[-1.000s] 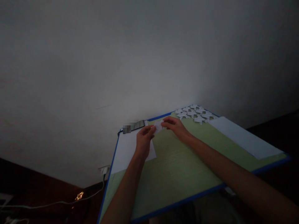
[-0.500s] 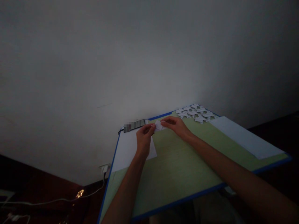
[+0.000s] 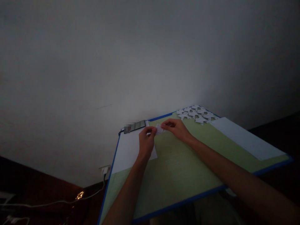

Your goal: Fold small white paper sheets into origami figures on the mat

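A small white folded paper piece is held between both hands near the far edge of a green table with a blue rim. My left hand pinches its left side with curled fingers. My right hand pinches its right side. Both hands hover just above the tabletop. A white sheet lies under my left hand.
Several folded white paper shapes are heaped at the table's far right corner. A long white sheet lies along the right side. A dark phone rests at the far edge by the wall. A cable and socket are lower left.
The hands have shifted slightly on the paper piece, the left fingers curling tighter. The paper looks a little smaller between them. Nothing else moved.
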A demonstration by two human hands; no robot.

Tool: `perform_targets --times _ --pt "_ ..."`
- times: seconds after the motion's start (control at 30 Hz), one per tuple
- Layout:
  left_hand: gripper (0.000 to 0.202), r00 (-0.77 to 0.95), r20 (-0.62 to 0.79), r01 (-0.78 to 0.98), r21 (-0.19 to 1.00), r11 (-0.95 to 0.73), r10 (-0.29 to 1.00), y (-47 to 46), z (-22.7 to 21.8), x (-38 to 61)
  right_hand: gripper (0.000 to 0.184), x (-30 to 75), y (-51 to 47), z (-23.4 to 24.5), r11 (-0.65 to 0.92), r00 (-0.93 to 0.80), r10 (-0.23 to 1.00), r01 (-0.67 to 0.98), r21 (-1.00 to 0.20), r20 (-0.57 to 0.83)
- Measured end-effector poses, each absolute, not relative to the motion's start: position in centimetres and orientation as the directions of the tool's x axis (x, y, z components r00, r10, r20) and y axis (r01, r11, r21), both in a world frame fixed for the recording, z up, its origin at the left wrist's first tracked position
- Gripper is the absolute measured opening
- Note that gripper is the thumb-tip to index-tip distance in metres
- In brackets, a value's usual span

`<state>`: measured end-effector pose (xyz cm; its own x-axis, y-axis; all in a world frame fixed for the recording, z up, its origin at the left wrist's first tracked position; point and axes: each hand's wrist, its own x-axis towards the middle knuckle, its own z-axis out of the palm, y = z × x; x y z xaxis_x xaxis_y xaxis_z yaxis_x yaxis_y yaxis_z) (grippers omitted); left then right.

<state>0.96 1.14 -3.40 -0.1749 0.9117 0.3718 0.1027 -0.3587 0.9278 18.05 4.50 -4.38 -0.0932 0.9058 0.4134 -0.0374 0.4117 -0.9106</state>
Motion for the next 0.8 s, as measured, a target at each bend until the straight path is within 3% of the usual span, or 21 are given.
perform_targets --times 0.3,0.6,0.8 --pt "0.02 -0.197 0.258 -0.055 0.96 -0.274 0.946 1.13 -3.14 0.73 0.023 18.14 3.69 -3.6 0.309 -0.059 0.946 -0.144 -0.94 0.32" --pt "0.035 -0.096 0.257 -0.165 0.949 -0.27 0.962 1.13 -3.65 1.42 0.029 17.58 4.2 -4.25 0.356 -0.029 0.93 -0.17 -0.919 0.365" --pt "0.041 -0.135 0.261 -0.146 0.949 -0.28 0.956 1.28 -3.71 1.38 0.03 17.44 4.14 -4.26 0.378 -0.027 0.92 -0.204 -0.903 0.391"
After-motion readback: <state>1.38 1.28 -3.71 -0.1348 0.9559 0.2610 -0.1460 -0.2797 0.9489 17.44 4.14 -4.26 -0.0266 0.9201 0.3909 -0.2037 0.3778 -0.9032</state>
